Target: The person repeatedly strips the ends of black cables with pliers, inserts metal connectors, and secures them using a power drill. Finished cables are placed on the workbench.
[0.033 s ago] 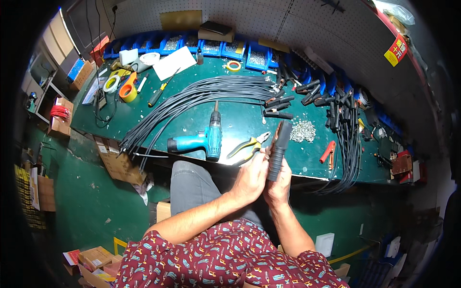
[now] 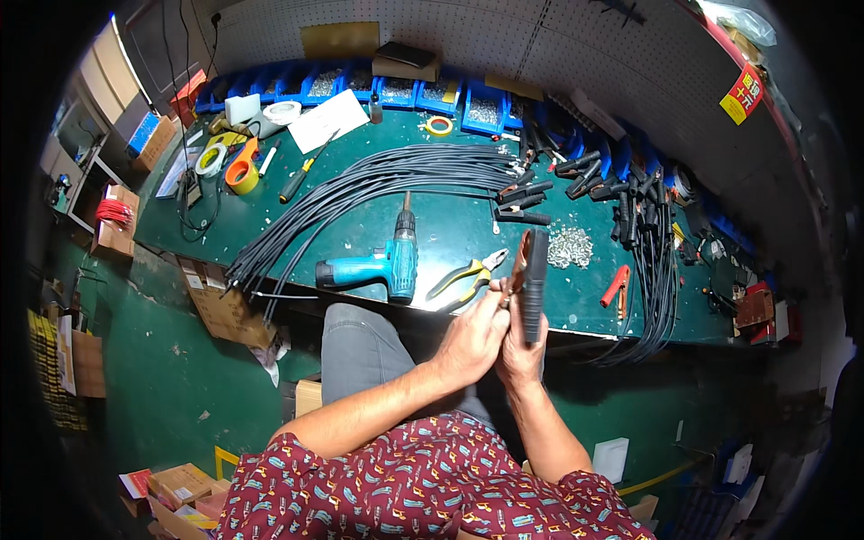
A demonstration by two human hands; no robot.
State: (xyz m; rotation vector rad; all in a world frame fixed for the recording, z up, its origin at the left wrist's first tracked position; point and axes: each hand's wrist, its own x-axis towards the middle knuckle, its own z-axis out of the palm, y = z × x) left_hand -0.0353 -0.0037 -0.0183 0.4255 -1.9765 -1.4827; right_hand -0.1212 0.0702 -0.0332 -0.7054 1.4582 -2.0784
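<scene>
A black-handled clamp [image 2: 535, 292] with copper-coloured metal along its left side stands nearly upright over the table's front edge. My right hand [image 2: 522, 358] is closed around its lower part. Against the clamp's copper side, the fingertips of my left hand [image 2: 472, 337] are pinched together; what they hold is too small and hidden to make out. Yellow-and-black pliers [image 2: 468, 277] lie just beyond my left hand. A pile of small metal fasteners [image 2: 570, 247] lies right of the clamp, and more black clamps [image 2: 524, 200] lie behind it.
A teal cordless drill [image 2: 378, 272] lies left of the pliers. Behind it, a bundle of black cables [image 2: 360, 175] arcs across the green table [image 2: 351, 225]. More cables [image 2: 654, 288] hang over the front edge at right, beside a red clamp [image 2: 615, 290]. Blue bins [image 2: 396, 90] line the back.
The clamp has turned slightly in my right hand and now stands more upright, its lower end a little further right. My left fingertips stay at its copper side.
</scene>
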